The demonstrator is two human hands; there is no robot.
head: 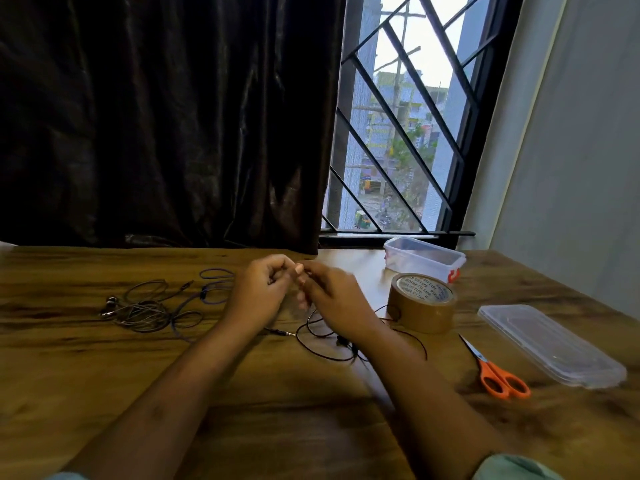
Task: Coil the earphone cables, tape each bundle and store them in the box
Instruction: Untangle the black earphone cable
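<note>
Black earphone cable [313, 344] | in left hand [258, 292], right hand [334, 299] fingers [304, 301] | slack below

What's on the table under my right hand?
A black earphone cable loops on the table under the right hand, one earbud showing. The wrist covers part of the loops.

tape roll [420, 304] core, "TAPE" legible, rest illeg.
</note>
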